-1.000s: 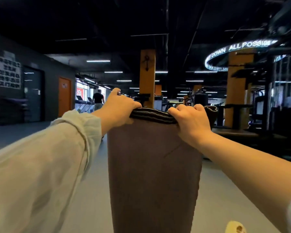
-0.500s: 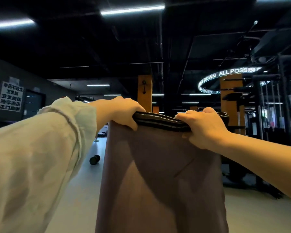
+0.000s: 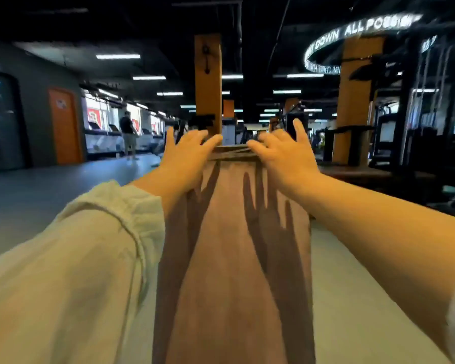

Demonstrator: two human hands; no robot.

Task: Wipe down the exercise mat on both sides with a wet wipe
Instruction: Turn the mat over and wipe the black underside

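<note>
While both hands, left hand point(image 3: 187, 151) and right hand point(image 3: 284, 151), seem splayed, apparently releasing the long brown foam mat point(image 3: 234, 258), wiping comes next.

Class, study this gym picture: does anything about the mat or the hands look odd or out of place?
Yes. The brown mat hangs upright, yet both the left hand and right hand are splayed open at its top edge, gripping nothing. No wet wipe is visible either.

left hand point(image 3: 187, 151) and right hand point(image 3: 281, 151) now spread open, grip on mat point(image 3: 234, 245) edge released
</note>
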